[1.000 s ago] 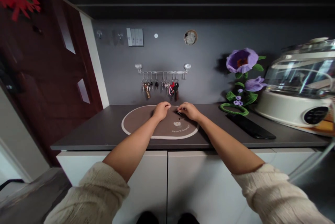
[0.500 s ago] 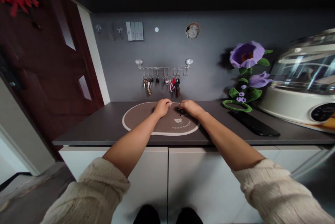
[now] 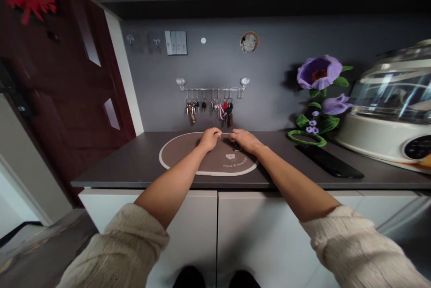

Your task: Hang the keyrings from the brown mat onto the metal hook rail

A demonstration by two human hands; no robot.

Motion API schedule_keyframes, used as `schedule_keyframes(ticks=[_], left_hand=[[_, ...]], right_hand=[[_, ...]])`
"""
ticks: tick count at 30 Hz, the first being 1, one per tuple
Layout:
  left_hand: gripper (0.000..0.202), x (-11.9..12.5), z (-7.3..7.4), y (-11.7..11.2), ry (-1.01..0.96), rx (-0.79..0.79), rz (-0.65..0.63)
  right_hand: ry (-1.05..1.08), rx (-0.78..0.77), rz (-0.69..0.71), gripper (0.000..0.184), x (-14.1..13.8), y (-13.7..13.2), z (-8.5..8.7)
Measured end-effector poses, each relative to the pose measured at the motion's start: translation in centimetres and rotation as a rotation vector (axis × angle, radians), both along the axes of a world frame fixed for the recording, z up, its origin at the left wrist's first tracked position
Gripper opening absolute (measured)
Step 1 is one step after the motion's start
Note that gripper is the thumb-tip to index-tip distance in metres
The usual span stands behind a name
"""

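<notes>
My left hand (image 3: 209, 138) and my right hand (image 3: 244, 140) are close together over a brown oval mat (image 3: 182, 158) on the dark counter. Both are pinched, fingertips nearly meeting at a thin pale piece (image 3: 225, 134) that runs between them. A small dark object (image 3: 235, 146) lies under my right hand's fingers; I cannot make out what it is. On the wall just behind the hands, a metal rail (image 3: 212, 88) carries several bunches of keys (image 3: 224, 112).
A flat black slab (image 3: 329, 160) lies on the counter to the right, beside a purple flower ornament (image 3: 318, 95) and a large white appliance with a clear lid (image 3: 390, 108). A dark red door (image 3: 67, 81) stands at the left. White cabinet doors (image 3: 215, 229) are below.
The two hands have drawn closer, and their fingertips now meet on the thin piece. The view has shifted slightly.
</notes>
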State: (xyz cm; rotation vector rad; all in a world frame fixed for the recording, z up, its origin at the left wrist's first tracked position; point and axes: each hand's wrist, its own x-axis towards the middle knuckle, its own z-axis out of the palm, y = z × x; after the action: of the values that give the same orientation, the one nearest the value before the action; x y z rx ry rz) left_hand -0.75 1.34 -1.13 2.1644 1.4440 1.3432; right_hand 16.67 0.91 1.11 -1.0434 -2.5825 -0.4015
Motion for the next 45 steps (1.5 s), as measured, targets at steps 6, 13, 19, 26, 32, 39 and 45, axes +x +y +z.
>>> schedule_keyframes(ticks=[6,13,19,26,32,39,45], left_hand=[[0.017,0.3,0.2,-0.1,-0.078,-0.011,-0.065],[0.019,0.7,0.6,-0.7,-0.071,-0.008,-0.181],[0.020,0.9,0.9,-1.5,-0.043,-0.019,-0.219],[0.018,1.1,0.8,-1.4,-0.090,-0.020,-0.255],[0.017,1.3,0.8,-1.4,-0.250,-0.078,-0.283],[0.020,1.4,0.7,-0.9,-0.533,-0.141,-0.313],[0.026,1.5,0.7,-0.9,-0.673,-0.191,-0.318]], right_hand=[[0.228,-0.022,0.112,0.015,0.4,0.9,-0.5],[0.516,-0.171,0.114,0.019,0.2,0.3,-0.4],[0.712,-0.293,0.110,0.021,0.0,0.6,-0.9],[0.851,-0.424,0.129,0.024,-0.3,0.9,-1.1],[0.954,-0.572,0.193,0.026,-0.6,1.0,-1.1],[1.086,-0.746,0.235,0.029,-0.9,0.5,-0.9],[1.143,-0.754,0.232,0.028,-1.0,-0.2,-0.6]])
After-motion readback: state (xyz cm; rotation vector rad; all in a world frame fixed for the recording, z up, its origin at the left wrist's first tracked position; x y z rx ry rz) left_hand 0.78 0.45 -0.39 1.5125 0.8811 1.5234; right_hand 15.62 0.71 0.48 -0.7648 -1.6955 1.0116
